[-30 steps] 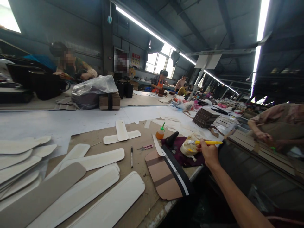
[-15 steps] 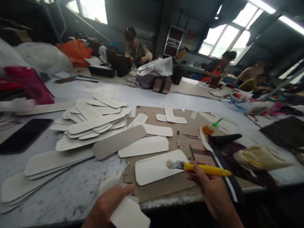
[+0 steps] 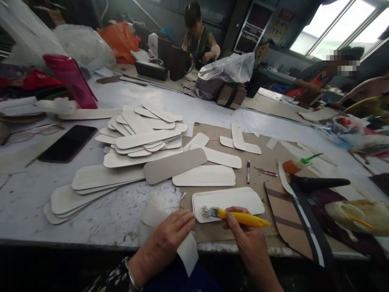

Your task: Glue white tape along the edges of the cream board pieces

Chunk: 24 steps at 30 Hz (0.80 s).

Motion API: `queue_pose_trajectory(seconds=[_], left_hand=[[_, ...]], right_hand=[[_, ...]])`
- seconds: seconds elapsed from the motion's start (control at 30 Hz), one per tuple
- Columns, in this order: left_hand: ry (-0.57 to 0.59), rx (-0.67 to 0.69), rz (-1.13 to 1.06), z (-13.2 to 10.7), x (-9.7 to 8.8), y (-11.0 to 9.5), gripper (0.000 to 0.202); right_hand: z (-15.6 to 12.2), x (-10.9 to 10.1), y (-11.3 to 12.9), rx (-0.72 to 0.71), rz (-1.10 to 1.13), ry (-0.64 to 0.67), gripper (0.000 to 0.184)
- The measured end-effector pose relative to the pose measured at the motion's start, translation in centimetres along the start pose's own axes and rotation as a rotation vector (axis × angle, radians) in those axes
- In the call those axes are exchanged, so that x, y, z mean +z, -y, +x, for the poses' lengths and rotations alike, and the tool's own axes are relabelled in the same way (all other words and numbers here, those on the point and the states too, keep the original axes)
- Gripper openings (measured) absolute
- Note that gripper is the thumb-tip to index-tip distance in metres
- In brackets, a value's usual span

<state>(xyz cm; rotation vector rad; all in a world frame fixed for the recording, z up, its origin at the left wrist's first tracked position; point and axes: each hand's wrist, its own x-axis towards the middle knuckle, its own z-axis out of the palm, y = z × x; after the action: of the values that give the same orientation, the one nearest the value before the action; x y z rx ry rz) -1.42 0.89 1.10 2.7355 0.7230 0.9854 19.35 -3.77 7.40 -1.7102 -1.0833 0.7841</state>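
Note:
My right hand (image 3: 246, 239) is closed round a yellow-handled brush (image 3: 237, 216), its bristles touching the left end of a small stack of white rounded card pieces (image 3: 231, 199) on a brown cardboard sheet (image 3: 219, 136). My left hand (image 3: 168, 239) rests at the table's near edge, its fingers curled over a loose white card piece (image 3: 186, 250) that hangs past the edge.
Several white card strips are piled at centre left (image 3: 142, 136), with one grey strip (image 3: 174, 165). A black phone (image 3: 68, 142), a pen (image 3: 248, 170), an orange glue bottle (image 3: 296, 164) and a brown striped panel (image 3: 291, 219) lie nearby. Other people work across the table.
The view has tilted down from the room to the table. My right hand brought the brush from the far right onto the white stack; my left hand came in over a white piece.

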Motion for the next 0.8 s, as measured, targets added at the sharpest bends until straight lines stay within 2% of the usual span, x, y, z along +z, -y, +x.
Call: queue_pose_trajectory(seconds=[0.13,0.33,0.57,0.8], left_hand=[[-0.016,0.015,0.012,0.3,0.0,-0.1,0.036],[0.036,0.018,-0.008,0.5,0.3,-0.2,0.035],[0.024,0.005,-0.021,0.1,0.3,-0.3,0.035],[0.012,0.029,0.034,-0.1,0.6,0.1,0.039]], right_hand=[[-0.4,0.1,0.8,0.014,-0.022,-0.060,0.036],[0.2,0.7,0.6,0.015,0.047,-0.006,0.041],[0.6,-0.5,0.4,-0.036,-0.097,-0.128,0.039],[0.4,0.2,-0.2,0.005,0.012,-0.042,0.037]])
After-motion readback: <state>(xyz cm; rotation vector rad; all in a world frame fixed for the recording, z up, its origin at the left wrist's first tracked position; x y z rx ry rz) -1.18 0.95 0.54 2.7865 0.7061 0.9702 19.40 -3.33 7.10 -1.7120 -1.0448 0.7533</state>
